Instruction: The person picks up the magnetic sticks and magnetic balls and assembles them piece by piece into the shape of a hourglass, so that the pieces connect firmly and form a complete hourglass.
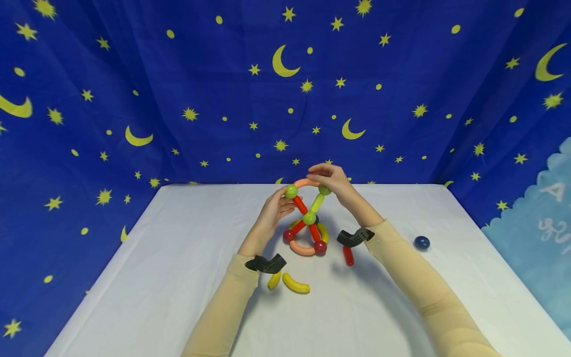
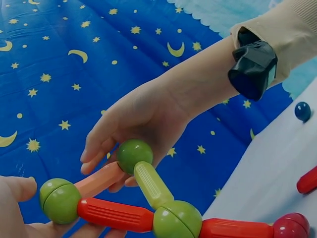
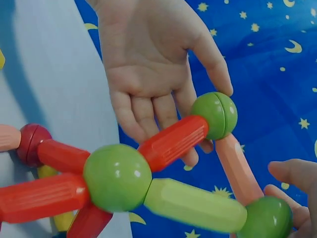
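Observation:
A magnetic ball-and-rod structure stands on the white table, with a green middle ball (image 1: 309, 217) joining red and light-green rods. My left hand (image 1: 273, 208) pinches the upper left green ball (image 3: 215, 115) between thumb and fingers. The right hand (image 1: 332, 181) holds the upper right green ball (image 2: 134, 156), its fingers curving behind it. A curved orange rod (image 1: 306, 183) bridges these two balls. Lower down, two dark red balls (image 1: 319, 247) are linked by another curved orange rod (image 1: 303, 248). Behind them, curved yellow rods (image 1: 324, 233) are partly hidden.
Two loose curved yellow rods, one a longer-looking yellow rod (image 1: 296, 283), lie in front of the structure. A red rod (image 1: 348, 256) lies below the right wrist. Farther right sits a dark blue ball (image 1: 421, 243). A blue starry curtain (image 1: 241, 99) hangs behind the table.

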Action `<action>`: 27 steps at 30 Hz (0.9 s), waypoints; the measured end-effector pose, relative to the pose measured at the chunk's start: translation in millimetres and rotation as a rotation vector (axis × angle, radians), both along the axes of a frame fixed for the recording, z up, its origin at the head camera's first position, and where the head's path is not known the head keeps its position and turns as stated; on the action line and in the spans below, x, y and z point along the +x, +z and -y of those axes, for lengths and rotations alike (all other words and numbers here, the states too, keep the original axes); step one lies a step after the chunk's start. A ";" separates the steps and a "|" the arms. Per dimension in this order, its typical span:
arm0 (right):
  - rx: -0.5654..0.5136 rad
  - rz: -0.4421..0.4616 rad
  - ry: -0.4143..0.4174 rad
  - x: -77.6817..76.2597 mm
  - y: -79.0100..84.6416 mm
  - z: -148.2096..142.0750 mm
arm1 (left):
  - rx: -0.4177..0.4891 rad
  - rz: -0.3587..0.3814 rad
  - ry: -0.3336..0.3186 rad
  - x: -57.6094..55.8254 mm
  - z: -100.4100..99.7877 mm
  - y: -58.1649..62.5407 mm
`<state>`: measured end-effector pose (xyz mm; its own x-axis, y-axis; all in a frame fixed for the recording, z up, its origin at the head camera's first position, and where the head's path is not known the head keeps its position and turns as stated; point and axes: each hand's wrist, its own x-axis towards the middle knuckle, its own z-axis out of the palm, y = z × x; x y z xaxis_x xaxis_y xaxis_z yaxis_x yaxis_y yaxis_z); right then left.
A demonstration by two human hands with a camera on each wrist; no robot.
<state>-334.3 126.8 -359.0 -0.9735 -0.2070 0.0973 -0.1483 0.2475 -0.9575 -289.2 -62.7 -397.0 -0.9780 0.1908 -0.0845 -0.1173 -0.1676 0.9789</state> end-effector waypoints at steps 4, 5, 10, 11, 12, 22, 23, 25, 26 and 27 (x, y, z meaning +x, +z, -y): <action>-0.007 0.014 -0.056 3.0 -4.6 -9.4 | -0.038 -0.012 -0.011 1.5 0.5 1.3; -0.010 0.018 -0.082 4.7 -6.3 -12.6 | -0.046 -0.014 -0.014 1.8 0.5 1.8; -0.043 0.031 -0.247 18.7 -21.9 -33.9 | -0.069 -0.016 -0.019 3.3 0.3 2.0; -0.056 0.035 -0.271 22.2 -26.8 -39.0 | -0.067 -0.016 -0.016 3.4 0.1 1.9; -0.065 0.042 -0.290 25.9 -32.0 -43.8 | -0.066 -0.015 -0.014 3.6 0.1 1.7; 0.099 0.108 -0.271 78.5 -93.0 -71.0 | -0.066 -0.024 -0.017 4.2 -0.6 -0.6; 0.123 0.114 -0.268 83.0 -97.8 -71.1 | -0.066 -0.022 -0.018 4.0 -0.5 -0.9; 0.173 0.103 -0.270 89.8 -106.2 -70.8 | -0.066 -0.021 -0.019 3.8 -0.1 -0.8; 0.204 0.088 -0.274 92.4 -109.2 -70.3 | -0.066 -0.022 -0.019 3.6 0.0 -0.6; 0.237 0.068 -0.275 94.8 -111.4 -69.6 | -0.065 -0.020 -0.015 3.3 0.1 -0.2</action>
<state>-239.6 196.4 -470.4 -0.9985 0.0544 0.0115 0.0164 0.4858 -0.8739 -285.9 -62.8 -397.2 -0.9766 0.2007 -0.0773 -0.0994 -0.1024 0.9898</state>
